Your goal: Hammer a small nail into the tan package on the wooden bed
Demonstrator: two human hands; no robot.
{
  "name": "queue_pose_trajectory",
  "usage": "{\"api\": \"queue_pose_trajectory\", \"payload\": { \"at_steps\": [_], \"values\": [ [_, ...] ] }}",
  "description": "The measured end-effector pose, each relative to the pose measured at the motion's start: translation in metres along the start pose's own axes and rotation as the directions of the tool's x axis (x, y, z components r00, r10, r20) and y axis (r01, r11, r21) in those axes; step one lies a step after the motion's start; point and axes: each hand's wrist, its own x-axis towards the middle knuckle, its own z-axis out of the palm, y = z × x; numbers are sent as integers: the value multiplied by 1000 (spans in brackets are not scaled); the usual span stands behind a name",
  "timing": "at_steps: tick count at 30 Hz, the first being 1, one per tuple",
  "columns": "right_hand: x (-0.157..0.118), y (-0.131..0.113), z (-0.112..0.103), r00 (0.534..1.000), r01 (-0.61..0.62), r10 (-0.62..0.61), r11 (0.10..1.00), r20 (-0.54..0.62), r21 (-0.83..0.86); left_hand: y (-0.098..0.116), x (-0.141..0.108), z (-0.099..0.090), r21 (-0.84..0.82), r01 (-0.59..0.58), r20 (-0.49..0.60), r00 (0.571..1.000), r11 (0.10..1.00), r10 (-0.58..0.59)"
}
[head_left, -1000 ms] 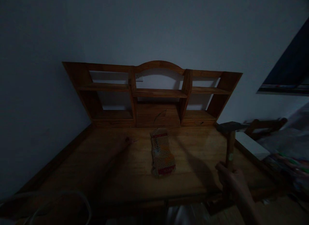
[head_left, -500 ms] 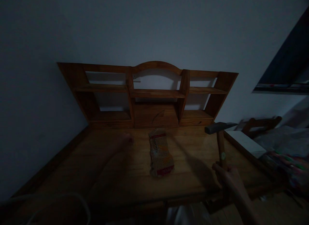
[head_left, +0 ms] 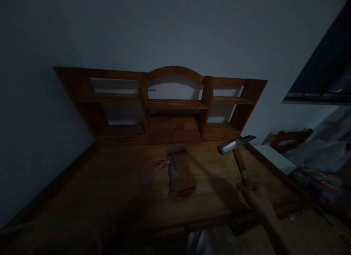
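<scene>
Very dark frame. Nearest me, my right hand (head_left: 256,196) was clenched around the wooden handle of a hammer (head_left: 238,152), head raised and tilted up-left of that grip, well above the table (head_left: 120,196). No strike was landing; the head hung in the air apart from everything.

Left of the right grip and farther out, my left hand (head_left: 153,167) reached across the table, its fingertips (head_left: 164,162) touching or just beside the near-left edge of a small printed packet (head_left: 181,172) lying flat mid-table. Too dim, so I could not tell whether that grip was pinched on anything or loose. A nail may have been there; I couldn't confirm it.

Progress, my read: hammer picked up and raised, the left hand was only arriving at the packet, nothing visibly fixed.

Versus half a second ago: the hammer head had swung left and tipped over, and the left hand had slid right from bare table to the packet.

Beyond both grips, a wooden shelf unit (head_left: 175,105) stood against the wall (head_left: 175,28).
</scene>
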Motion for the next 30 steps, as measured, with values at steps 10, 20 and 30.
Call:
{"api": "queue_pose_trajectory", "payload": {
  "at_steps": [10, 20, 30],
  "values": [
    [-5, -8, 17, 989, 55, -57, 998, 136, 17, -22, -17, 41, -81, 27, 62, 998, 996, -22],
    [-2, -9, 18, 990, 53, -48, 998, 131, -36, -29, -18, 38, 25, -43, 91, 995, 999, 41],
    [-2, -2, 25, 983, 75, -76, 997, 168, 13, -31, -15, 37, -20, -43, 71, 996, 999, 45]
  ]
}}
